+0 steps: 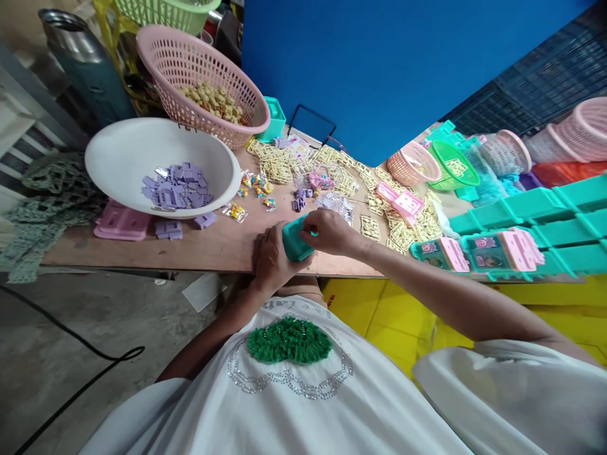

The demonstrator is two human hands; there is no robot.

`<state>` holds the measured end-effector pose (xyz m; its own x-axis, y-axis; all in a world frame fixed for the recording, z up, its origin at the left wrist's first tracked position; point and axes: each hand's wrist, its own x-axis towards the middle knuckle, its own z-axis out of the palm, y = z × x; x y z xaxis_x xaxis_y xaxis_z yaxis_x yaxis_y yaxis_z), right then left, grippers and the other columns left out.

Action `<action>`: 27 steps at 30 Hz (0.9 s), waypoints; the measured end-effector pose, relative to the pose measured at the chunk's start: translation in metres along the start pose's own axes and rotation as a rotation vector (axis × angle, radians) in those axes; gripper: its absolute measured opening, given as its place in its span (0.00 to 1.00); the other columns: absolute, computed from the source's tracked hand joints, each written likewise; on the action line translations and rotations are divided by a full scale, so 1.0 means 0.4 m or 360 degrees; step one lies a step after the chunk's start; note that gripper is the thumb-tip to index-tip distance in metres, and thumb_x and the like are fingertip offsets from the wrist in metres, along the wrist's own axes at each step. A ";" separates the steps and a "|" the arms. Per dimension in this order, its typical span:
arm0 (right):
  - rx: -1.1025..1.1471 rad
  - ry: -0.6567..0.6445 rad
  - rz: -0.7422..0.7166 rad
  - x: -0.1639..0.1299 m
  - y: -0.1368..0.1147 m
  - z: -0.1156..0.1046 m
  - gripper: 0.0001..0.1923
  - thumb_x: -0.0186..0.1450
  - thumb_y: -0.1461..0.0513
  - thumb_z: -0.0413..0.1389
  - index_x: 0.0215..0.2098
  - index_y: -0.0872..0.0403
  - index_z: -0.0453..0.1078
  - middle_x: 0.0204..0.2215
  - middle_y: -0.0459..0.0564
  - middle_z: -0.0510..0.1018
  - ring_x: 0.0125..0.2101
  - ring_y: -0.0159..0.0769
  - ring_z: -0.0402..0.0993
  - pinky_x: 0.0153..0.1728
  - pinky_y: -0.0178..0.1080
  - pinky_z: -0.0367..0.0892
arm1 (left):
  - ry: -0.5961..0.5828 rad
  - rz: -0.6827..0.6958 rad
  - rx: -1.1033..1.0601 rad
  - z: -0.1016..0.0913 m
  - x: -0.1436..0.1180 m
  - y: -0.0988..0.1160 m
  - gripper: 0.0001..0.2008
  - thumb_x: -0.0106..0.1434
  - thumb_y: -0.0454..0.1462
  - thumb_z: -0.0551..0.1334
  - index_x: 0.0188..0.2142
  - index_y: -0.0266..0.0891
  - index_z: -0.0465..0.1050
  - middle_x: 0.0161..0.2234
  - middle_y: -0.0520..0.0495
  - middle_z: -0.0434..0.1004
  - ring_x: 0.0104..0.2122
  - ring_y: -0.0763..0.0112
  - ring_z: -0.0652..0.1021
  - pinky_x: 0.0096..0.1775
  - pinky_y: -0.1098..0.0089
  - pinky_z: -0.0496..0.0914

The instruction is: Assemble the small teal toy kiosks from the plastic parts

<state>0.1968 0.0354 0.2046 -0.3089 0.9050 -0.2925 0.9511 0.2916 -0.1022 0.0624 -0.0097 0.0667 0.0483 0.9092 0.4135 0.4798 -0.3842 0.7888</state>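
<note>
My left hand [274, 260] is wrapped round a small teal plastic box [294, 240], holding it at the table's front edge. My right hand [332, 230] is closed, with its bent fingers pressed together at the box's upper right side. What those fingers pinch, if anything, is hidden. Just beyond the hands lie clear plastic pieces [336, 207] and small purple parts [301, 198]. Little bagged yellow and blue pieces [256, 183] are scattered to the left of these.
A white bowl [118, 158] of purple parts and a pink basket [161, 57] of beige pieces stand at left. Cream moulded frames [275, 164] cover the table's back. On the right are teal cases [507, 212], a pink piece [403, 201] and a green basket [446, 158].
</note>
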 end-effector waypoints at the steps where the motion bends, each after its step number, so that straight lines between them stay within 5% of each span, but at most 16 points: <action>1: -0.0115 -0.0057 0.0006 0.003 -0.013 -0.009 0.09 0.66 0.65 0.57 0.32 0.57 0.79 0.31 0.55 0.83 0.35 0.39 0.73 0.35 0.38 0.60 | -0.0004 0.0016 0.0011 -0.003 0.000 -0.001 0.41 0.54 0.49 0.79 0.60 0.41 0.63 0.52 0.36 0.81 0.50 0.47 0.83 0.52 0.55 0.75; 10: -0.0581 -0.0521 0.0017 0.040 -0.094 -0.089 0.17 0.71 0.68 0.53 0.49 0.65 0.82 0.46 0.68 0.86 0.47 0.49 0.80 0.41 0.41 0.64 | -0.0003 0.0025 0.0039 -0.005 0.004 0.000 0.38 0.57 0.53 0.76 0.59 0.40 0.64 0.53 0.34 0.81 0.52 0.45 0.82 0.54 0.53 0.74; 17: -0.0656 -0.0386 -0.0269 0.052 -0.107 -0.048 0.16 0.64 0.68 0.59 0.48 0.63 0.83 0.38 0.62 0.85 0.42 0.50 0.78 0.55 0.49 0.59 | -0.0050 0.0033 -0.0067 -0.001 0.006 -0.004 0.38 0.54 0.47 0.78 0.59 0.41 0.66 0.53 0.34 0.81 0.54 0.42 0.82 0.55 0.50 0.76; 27: -0.0647 -0.0453 -0.0073 0.029 -0.112 -0.077 0.17 0.75 0.66 0.52 0.49 0.68 0.82 0.48 0.69 0.85 0.46 0.47 0.79 0.46 0.42 0.62 | -0.0001 0.0112 -0.0062 -0.001 0.009 -0.012 0.38 0.56 0.50 0.77 0.59 0.40 0.66 0.53 0.32 0.81 0.52 0.42 0.82 0.54 0.50 0.75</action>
<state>0.1508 0.0424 0.2349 -0.2861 0.7846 -0.5501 0.8449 0.4773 0.2414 0.0601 -0.0047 0.0646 0.0811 0.8799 0.4682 0.4409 -0.4529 0.7749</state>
